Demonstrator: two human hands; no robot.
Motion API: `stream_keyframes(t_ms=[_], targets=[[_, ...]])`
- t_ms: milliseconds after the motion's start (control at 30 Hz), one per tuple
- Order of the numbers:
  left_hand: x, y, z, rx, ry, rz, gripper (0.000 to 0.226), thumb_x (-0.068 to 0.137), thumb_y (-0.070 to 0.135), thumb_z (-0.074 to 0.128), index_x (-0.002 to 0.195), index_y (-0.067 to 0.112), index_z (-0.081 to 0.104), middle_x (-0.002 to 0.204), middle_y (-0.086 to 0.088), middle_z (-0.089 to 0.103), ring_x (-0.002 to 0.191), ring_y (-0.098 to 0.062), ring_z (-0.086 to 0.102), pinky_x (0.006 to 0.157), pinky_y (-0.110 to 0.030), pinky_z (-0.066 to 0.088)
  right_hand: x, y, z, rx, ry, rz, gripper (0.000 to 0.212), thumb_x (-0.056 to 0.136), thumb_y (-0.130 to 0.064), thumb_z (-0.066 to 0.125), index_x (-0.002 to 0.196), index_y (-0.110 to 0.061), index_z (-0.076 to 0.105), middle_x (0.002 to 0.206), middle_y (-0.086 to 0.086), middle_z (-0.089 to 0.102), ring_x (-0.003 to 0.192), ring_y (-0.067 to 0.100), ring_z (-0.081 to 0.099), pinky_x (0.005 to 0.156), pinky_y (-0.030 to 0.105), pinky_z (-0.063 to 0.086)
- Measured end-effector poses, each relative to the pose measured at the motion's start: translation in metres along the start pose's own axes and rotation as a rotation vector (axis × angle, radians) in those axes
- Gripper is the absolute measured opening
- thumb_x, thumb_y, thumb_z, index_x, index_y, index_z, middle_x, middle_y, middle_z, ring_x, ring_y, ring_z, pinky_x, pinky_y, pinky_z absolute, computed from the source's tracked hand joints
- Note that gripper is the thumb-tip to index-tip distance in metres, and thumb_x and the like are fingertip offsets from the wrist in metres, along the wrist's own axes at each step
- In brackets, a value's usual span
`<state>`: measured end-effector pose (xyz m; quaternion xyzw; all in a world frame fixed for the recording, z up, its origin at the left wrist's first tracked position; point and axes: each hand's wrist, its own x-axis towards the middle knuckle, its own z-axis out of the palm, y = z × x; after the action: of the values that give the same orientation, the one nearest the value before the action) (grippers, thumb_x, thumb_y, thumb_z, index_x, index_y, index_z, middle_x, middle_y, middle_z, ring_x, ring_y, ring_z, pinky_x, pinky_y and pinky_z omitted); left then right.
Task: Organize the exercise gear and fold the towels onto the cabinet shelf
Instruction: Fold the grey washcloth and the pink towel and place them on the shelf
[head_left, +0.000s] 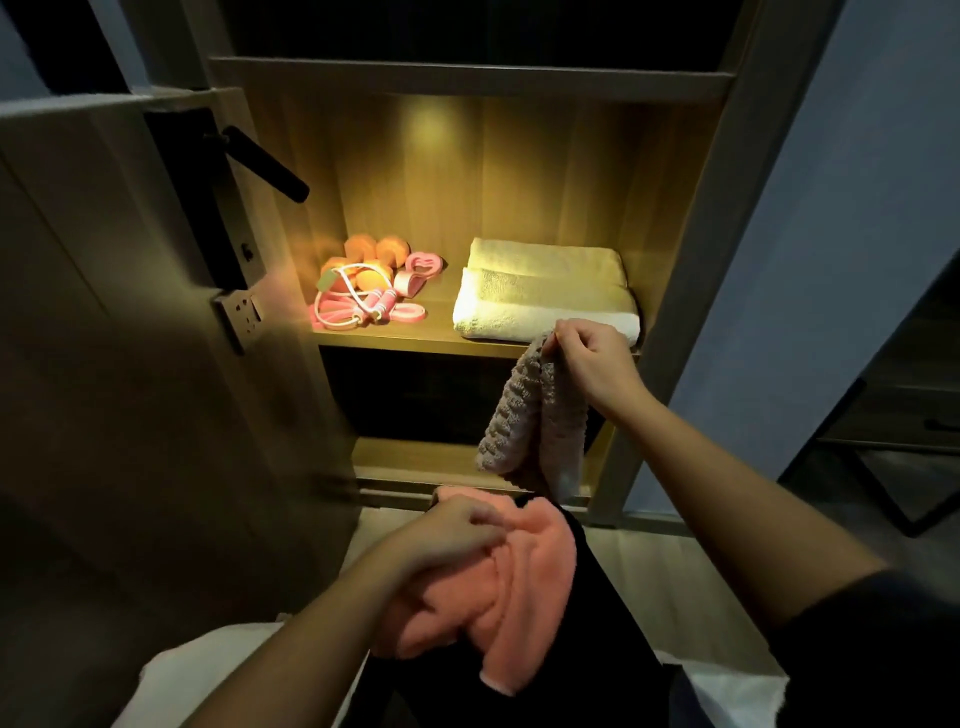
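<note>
Bare forearms (322, 613), dark sleeve (878, 649) on the right arm, possibly black trousers (597, 613)

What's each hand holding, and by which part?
Right hand pinches the grey ribbed towel by its top edge, so it hangs. Left hand grips the pink towel at a bunched upper part.

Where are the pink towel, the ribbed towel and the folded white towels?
pink towel (524, 587), head view, middle of bunched cloth
ribbed towel (519, 415), head view, hanging middle part
folded white towels (545, 291), head view, top of stack
</note>
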<state>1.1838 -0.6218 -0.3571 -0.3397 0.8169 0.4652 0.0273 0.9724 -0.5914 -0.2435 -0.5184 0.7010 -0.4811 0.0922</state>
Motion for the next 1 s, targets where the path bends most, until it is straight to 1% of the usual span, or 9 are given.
stream_keyframes(t_ms=[100,200,267,333,433,600,767,900,1000], targets=[[0.01,0.0,-0.008,-0.029,0.047,0.015,0.022,0.094,0.022,0.058,0.111,0.022,0.072,0.112,0.007,0.067,0.104,-0.008,0.061,0.093,-0.026,0.047,0.011,0.001,0.005,0.033,-0.036,0.02,0.042,0.102,-0.023,0.041,0.077,-0.008,0.072,0.081,-0.004,0.068,0.083,0.007,0.06,0.078,0.028,0.045],[0.022,0.005,-0.028,-0.105,0.232,-0.018,0.006,0.094,0.022,0.057,0.096,0.022,0.063,0.093,0.001,0.067,0.076,-0.012,0.062,0.071,-0.027,0.049,0.023,0.004,0.008,0.07,-0.073,0.039,0.043,0.102,-0.024,0.042,0.076,-0.01,0.072,0.078,-0.01,0.067,0.076,-0.006,0.058,0.073,0.017,0.041],[0.032,0.009,-0.045,-0.175,0.342,-0.073,0.003,0.094,0.021,0.057,0.092,0.019,0.057,0.089,-0.006,0.067,0.068,-0.016,0.06,0.065,-0.031,0.05,0.032,0.007,0.01,0.12,-0.094,0.067,0.044,0.103,-0.024,0.042,0.075,-0.008,0.072,0.078,-0.009,0.068,0.076,-0.005,0.058,0.074,0.019,0.041],[0.044,0.015,-0.064,-0.157,0.445,-0.046,0.003,0.093,0.019,0.06,0.09,0.019,0.059,0.088,-0.004,0.066,0.075,-0.016,0.062,0.071,-0.034,0.052,0.04,0.01,0.011,0.174,-0.111,0.097,0.045,0.104,-0.025,0.042,0.074,-0.009,0.071,0.078,-0.007,0.068,0.078,0.006,0.059,0.074,0.024,0.043],[0.061,0.034,-0.092,-0.101,0.554,0.104,0.01,0.09,0.022,0.067,0.099,0.019,0.064,0.095,0.006,0.065,0.09,-0.011,0.061,0.079,-0.026,0.05,0.049,0.012,0.014,0.251,-0.139,0.126,0.045,0.104,-0.026,0.042,0.071,-0.011,0.069,0.078,0.003,0.066,0.075,0.016,0.055,0.07,0.03,0.041],[0.091,0.069,-0.113,-0.115,0.499,0.28,0.033,0.086,0.03,0.068,0.117,0.034,0.057,0.108,0.025,0.058,0.101,0.01,0.052,0.083,-0.016,0.042,0.065,0.013,0.017,0.341,-0.157,0.15,0.043,0.103,-0.024,0.044,0.07,-0.011,0.067,0.077,0.013,0.061,0.074,0.019,0.054,0.07,0.03,0.042],[0.112,0.077,-0.116,-0.102,0.569,0.28,0.037,0.085,0.029,0.066,0.121,0.028,0.058,0.116,0.013,0.061,0.104,-0.005,0.058,0.088,-0.031,0.052,0.079,0.017,0.016,0.36,-0.116,0.167,0.043,0.103,-0.026,0.045,0.069,-0.012,0.068,0.074,0.008,0.063,0.067,0.009,0.055,0.063,0.017,0.044],[0.115,0.075,-0.113,-0.106,0.667,0.293,0.021,0.084,0.028,0.07,0.1,0.033,0.057,0.098,0.013,0.057,0.085,-0.005,0.058,0.07,-0.023,0.048,0.084,0.021,0.018,0.374,-0.1,0.177,0.042,0.102,-0.026,0.046,0.069,-0.013,0.068,0.072,0.004,0.064,0.066,0.006,0.056,0.063,0.016,0.044],[0.112,0.075,-0.11,-0.109,0.794,0.304,0.025,0.083,0.029,0.072,0.094,0.037,0.051,0.093,0.015,0.052,0.078,-0.002,0.054,0.063,-0.018,0.04,0.084,0.02,0.022,0.385,-0.094,0.185,0.042,0.102,-0.026,0.046,0.07,-0.012,0.068,0.072,0.002,0.064,0.065,0.004,0.055,0.062,0.015,0.044]])
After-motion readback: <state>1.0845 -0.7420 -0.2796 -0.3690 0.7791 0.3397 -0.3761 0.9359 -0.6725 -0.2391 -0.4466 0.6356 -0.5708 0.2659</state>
